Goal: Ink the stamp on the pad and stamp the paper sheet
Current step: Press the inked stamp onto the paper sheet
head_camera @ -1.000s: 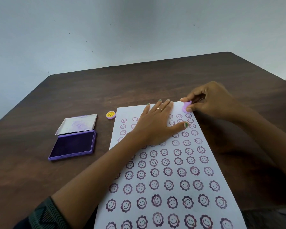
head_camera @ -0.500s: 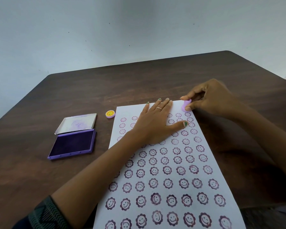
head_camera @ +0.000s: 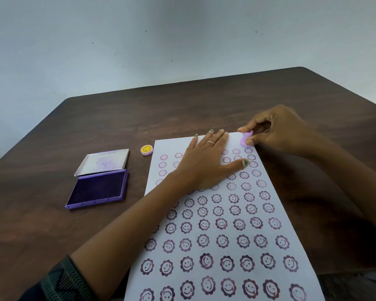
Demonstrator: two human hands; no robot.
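A plain room with a table set up for craft or desk work

A dark wood-grain table fills the lower frame, pushed against a bare pale wall across the top, marked only by small specks. At left of centre lie an open purple ink pad and, down the middle, a paper sheet covered in stamped smiley flowers.

1. Paper sheet: 1, covered in purple smiley-flower prints, too many and partly hidden to count
2. Ink pad: 1, lid open
3. Purple stamp: 1
4. Yellow smiley cap: 1
5. Hands: 2 – left hand, right hand
6. Ring: 1
7. Table: 1
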